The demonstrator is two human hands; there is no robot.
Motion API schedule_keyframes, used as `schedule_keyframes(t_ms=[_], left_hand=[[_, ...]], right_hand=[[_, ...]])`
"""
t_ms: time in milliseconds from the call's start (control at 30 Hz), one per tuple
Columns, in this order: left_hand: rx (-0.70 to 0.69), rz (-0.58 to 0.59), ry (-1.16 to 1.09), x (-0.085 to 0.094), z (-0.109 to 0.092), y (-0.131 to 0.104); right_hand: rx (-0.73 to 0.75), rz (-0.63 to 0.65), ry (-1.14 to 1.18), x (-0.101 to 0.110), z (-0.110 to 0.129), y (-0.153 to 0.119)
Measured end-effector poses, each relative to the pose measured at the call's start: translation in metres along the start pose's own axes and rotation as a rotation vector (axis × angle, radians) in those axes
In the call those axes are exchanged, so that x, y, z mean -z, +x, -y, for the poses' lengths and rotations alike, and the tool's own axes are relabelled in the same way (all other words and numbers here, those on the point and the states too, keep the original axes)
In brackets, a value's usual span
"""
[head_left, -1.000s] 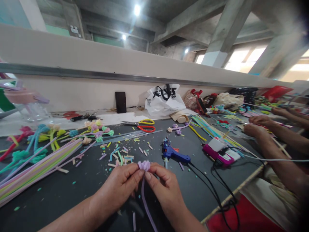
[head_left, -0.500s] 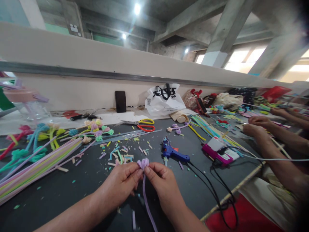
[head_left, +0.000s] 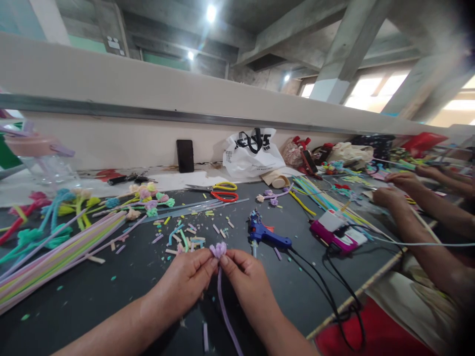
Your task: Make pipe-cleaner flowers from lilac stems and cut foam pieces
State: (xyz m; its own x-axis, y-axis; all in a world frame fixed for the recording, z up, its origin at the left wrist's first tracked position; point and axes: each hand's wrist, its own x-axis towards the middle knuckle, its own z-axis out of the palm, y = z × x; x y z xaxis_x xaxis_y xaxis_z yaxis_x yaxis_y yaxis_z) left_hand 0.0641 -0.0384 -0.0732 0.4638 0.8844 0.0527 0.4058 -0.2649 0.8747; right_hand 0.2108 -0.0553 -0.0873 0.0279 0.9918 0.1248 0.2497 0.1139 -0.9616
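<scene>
Lilac loops (head_left: 218, 249) pinched at base by left hand (head_left: 191, 274) and right hand (head_left: 248, 277); judged largely gathered, fastening not seen; glue gun (head_left: 272, 239) unheld on desk (head_left: 92, 291).

Glue gun (head_left: 270, 236) and cords (head_left: 322, 279) obstruct the table's right.

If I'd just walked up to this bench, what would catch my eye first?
Probably the small lilac flower pinched between the left hand and right hand, its stem hanging below. Next, the blue glue gun lying just beyond the right hand, and the fan of pastel strips at the table's left.
</scene>
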Motion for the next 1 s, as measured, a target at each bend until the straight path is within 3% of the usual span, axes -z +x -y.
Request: schedule_keyframes(t_ms=[433,667,1000], left_hand=[[0.024,0.036,-0.075,-0.0028,0.0104,0.0007],[0.033,0.040,-0.069,-0.0017,0.0045,0.0011],[0.023,0.051,-0.072,0.0002,0.0058,0.0012]], right_hand=[[0.031,0.000,-0.104,-0.0004,0.0021,0.0008],[0.030,-0.005,-0.109,-0.0008,0.0021,0.0003],[0.189,-0.005,-0.204,0.0014,0.0018,-0.0015]])
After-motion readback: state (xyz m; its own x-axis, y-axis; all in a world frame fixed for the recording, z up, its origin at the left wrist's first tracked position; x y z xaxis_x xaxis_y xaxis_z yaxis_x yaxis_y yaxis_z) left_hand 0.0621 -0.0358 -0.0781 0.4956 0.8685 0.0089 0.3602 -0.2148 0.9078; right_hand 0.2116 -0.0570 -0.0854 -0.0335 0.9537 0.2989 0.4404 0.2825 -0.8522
